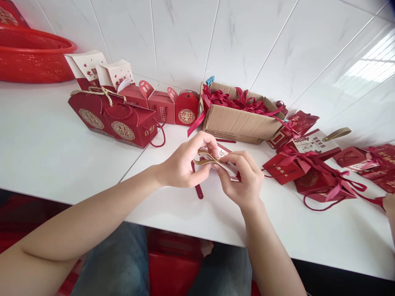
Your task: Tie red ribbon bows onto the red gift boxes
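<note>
Over the front middle of the table, my left hand (185, 162) is closed on a looped tan strap (202, 161), fingertips on one side and thumb below. My right hand (243, 174) pinches the strap's other end against the top of a small white-and-red gift box (222, 152). Most of that box is hidden behind my fingers. Beneath my hands a dark red strap (199, 191) with a rounded end lies on the white table (173, 205). Another red strap (226, 141) lies just behind the gift box.
A cardboard box (240, 123) full of red ribbons stands against the tiled wall. Red gift boxes with cord handles (123, 129) are at left, near a red plastic basket (33, 53). Ribbon-tied boxes (285, 166) crowd the right, where another person's hand (389, 205) holds a ribbon.
</note>
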Demonstrator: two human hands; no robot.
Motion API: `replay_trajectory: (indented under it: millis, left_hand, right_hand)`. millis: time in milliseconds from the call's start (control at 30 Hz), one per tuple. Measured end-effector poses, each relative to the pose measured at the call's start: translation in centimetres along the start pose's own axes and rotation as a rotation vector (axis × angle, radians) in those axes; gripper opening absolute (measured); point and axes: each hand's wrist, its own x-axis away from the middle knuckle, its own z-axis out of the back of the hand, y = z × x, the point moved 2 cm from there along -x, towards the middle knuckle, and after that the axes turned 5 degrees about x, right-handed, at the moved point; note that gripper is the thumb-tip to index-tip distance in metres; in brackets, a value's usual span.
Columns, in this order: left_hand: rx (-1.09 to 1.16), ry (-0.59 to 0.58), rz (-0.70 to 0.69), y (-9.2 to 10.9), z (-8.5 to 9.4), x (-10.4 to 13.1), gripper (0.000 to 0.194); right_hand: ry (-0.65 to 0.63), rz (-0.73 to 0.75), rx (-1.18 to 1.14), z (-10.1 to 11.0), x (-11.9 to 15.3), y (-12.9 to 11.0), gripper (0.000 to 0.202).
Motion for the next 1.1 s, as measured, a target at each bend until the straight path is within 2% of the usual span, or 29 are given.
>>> replay_trajectory:
  millis: [300, 667, 900, 1000, 1100]
  left_hand:
    - [-0.072, -0.006, -0.05, 0.4, 0.2, -0.3, 0.032]
    - [-0.062, -0.012, -0.043, -0.1, 0.5, -0.2, 0.027]
    - [-0.163, 0.03, -0.067, -0.2, 1.8, -0.7, 0.037]
    - [-0.17, 0.053, -0.056, -0.5, 2.2, -0.8, 0.031]
    - [-0.175, 0.094, -0.102, -0.6, 2.3, -1.0, 0.019]
  right_hand:
    - [0.056, 0.027, 0.014, -0.2, 0.2, 0.0, 0.013]
    - [0.107, 0.087, -0.011, -0.8, 0.4, 0.0, 0.018]
    - [0.133, -0.026, -0.064, 0.0, -0.1, 0.9, 0.012]
    - [0.139, -0.083, -0.108, 0.1, -0.2, 1.0, 0.009]
    - [0.112, -0.119, -0.125, 0.0, -0.3, 1.0, 0.006]
